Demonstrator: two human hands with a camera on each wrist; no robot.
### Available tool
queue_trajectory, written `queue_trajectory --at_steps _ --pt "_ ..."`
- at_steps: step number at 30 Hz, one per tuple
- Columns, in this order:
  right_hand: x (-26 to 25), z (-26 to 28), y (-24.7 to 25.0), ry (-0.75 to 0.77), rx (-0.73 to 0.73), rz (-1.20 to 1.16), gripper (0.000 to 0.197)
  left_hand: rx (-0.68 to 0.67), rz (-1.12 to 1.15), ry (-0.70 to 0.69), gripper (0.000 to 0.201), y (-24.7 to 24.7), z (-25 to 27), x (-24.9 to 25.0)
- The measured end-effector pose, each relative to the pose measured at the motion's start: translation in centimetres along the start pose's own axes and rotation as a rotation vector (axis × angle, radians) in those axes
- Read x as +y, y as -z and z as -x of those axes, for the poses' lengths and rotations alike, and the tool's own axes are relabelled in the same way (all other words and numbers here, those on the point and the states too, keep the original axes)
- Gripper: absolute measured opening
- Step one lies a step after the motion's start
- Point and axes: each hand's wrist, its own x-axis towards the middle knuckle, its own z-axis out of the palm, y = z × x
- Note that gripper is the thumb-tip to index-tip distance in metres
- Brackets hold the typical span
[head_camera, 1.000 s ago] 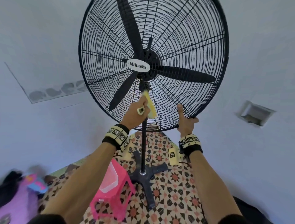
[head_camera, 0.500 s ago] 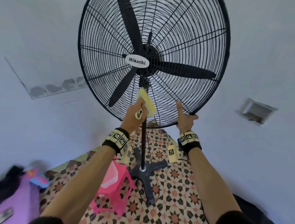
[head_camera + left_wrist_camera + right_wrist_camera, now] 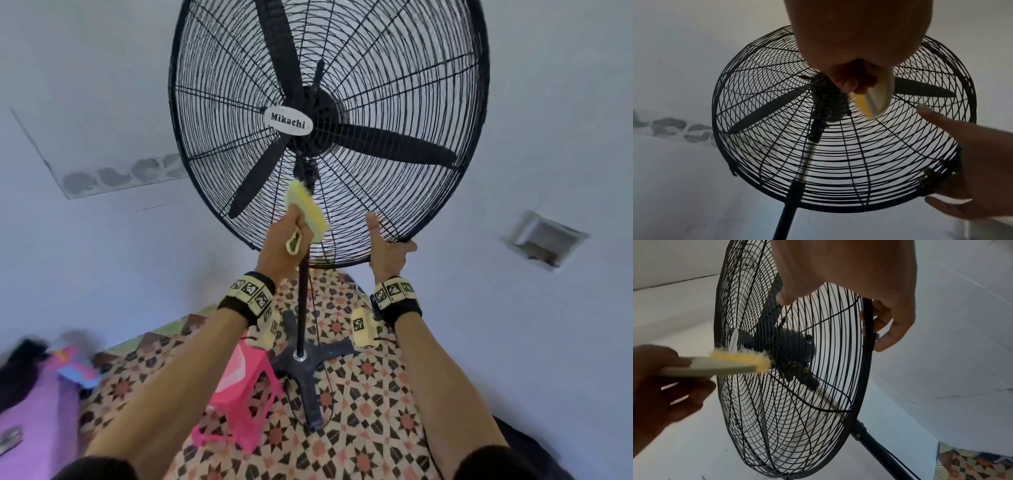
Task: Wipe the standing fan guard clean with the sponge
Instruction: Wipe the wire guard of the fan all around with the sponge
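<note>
A person stands facing a tall black standing fan, whose round wire guard (image 3: 394,102) fills the upper part of the head view. Both bare arms reach up toward its lower half.

The left hand (image 3: 279,245) holds the sponge (image 3: 308,214), a yellow pad on a pale backing, with fingers curled round its lower end. The pad lies against the front wires just below the hub and the oval name badge (image 3: 288,121). In the right wrist view the sponge (image 3: 740,359) looks fluffy at its edge where it meets the wires.

The right hand (image 3: 388,248) grips the guard's outer rim at the lower right, thumb laid up along the front wires and fingers hooked behind the rim (image 3: 868,324).

Risks, as a judgement: the fan stands on a slim pole (image 3: 301,308) and a cross-shaped base (image 3: 310,365), so a hard push from the sponge could tilt the head or rock the whole fan if the right hand's grip loosens. The soft edge could snag on the wires and tear. Fingertips could slip between wires toward the blades (image 3: 394,147), which appear still. A pink plastic stool (image 3: 239,394) sits on the patterned floor (image 3: 370,394) close to the base, a possible trip hazard.
</note>
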Motion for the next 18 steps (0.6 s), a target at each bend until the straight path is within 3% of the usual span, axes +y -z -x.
queue_trajectory --at_steps 2,6,8,10,12,14,15,16,18 --pt "0.0 0.3 0.0 0.002 -0.003 -0.001 0.144 -0.009 0.031 0.049 0.018 -0.7 -0.1 -0.1" --pt "-0.1 0.5 0.3 0.009 -0.007 0.003 0.145 -0.338 -0.048 -0.024 0.030 -2.6 2.9 -1.7" --pt "-0.2 0.6 0.4 0.020 -0.015 0.004 0.142 -0.420 -0.086 -0.074 0.039 -2.6 4.3 -2.2" --pt "-0.2 0.7 0.4 0.034 -0.018 0.005 0.138 -0.352 -0.094 -0.063 0.028 -2.0 4.2 -1.9" --pt "-0.2 0.9 0.2 0.047 -0.010 0.010 0.137 -0.152 -0.068 -0.061 0.016 -1.1 3.4 -1.0" --pt "-0.2 1.3 -0.1 0.054 0.001 0.009 0.135 0.096 -0.005 -0.069 0.022 -0.7 2.5 -0.1" --pt "-0.1 1.4 -0.2 0.052 0.004 0.010 0.134 0.150 0.018 -0.060 0.025 -0.9 2.3 -0.1" --pt "-0.1 1.6 -0.2 0.043 0.006 0.010 0.136 0.129 0.028 -0.050 0.026 -1.1 2.5 -0.2" --pt "0.0 1.8 -0.2 0.034 0.002 0.009 0.140 -0.045 0.032 0.004 0.022 -2.0 3.7 -1.4"
